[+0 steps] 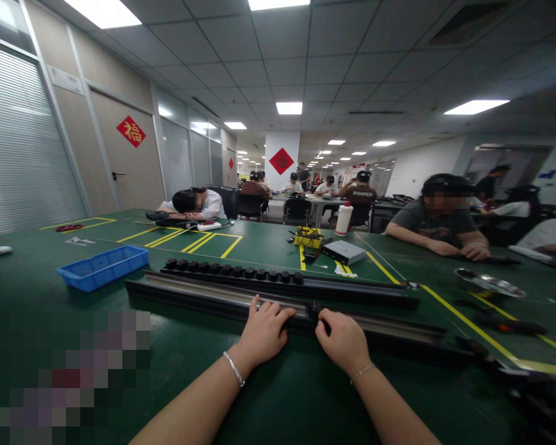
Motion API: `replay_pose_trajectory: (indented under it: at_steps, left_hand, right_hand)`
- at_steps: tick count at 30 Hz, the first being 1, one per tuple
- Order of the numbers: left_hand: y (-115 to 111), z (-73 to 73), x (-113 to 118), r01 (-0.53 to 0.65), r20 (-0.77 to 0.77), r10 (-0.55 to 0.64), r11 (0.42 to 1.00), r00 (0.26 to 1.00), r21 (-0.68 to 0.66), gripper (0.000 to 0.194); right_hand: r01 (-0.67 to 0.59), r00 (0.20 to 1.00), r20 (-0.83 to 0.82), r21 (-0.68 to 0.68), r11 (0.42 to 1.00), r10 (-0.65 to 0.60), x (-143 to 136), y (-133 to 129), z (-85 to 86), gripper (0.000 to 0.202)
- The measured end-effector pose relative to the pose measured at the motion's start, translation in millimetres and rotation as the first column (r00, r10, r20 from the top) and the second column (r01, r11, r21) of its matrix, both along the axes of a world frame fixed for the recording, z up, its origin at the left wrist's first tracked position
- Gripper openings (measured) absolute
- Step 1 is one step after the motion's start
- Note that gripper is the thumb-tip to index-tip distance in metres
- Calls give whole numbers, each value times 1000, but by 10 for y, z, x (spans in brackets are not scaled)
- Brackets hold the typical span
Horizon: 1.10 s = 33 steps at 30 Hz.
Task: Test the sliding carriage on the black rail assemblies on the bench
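Observation:
A long black rail with a shiny metal channel lies across the table before me. My left hand rests on its middle, fingers spread over the channel and touching the near edge. Just to the right, my right hand has its fingers curled and pinched at a small black block in the channel. The fingers partly hide the block. Behind lies a second black rail, parallel to the first, with a row of several small black blocks along its left half.
A blue tray stands at the left. Beyond the rails are a grey box, a yellow cable bundle and a white bottle. At right are a metal bowl, black tools and a seated person; another person leans on the table.

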<state>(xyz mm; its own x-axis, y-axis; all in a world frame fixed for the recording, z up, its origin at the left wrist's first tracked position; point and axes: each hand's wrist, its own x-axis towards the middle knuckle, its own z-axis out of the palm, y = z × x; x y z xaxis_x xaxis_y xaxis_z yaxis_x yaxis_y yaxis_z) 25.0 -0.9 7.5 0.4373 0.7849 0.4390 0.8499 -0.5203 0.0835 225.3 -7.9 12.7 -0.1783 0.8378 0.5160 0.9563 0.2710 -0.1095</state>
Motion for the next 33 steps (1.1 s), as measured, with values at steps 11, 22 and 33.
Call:
replay_pose_trajectory:
  at_steps: [11, 22, 33]
  left_hand:
    - [8, -21, 2, -3, 15, 3, 1000, 1000, 14, 42]
    - [13, -20, -2, 5, 28, -6, 1000, 1000, 9, 40]
    - [8, -8, -3, 3, 29, -4, 1000, 1000, 8, 40]
  right_hand:
    - [17, 1000, 4, 50, 999, -17, 10, 15, -4, 23]
    - [16, 1000, -7, 52, 999, -15, 54, 41, -22, 20]
    - [58, 998, 27, 65, 996, -60, 97, 54, -27, 20]
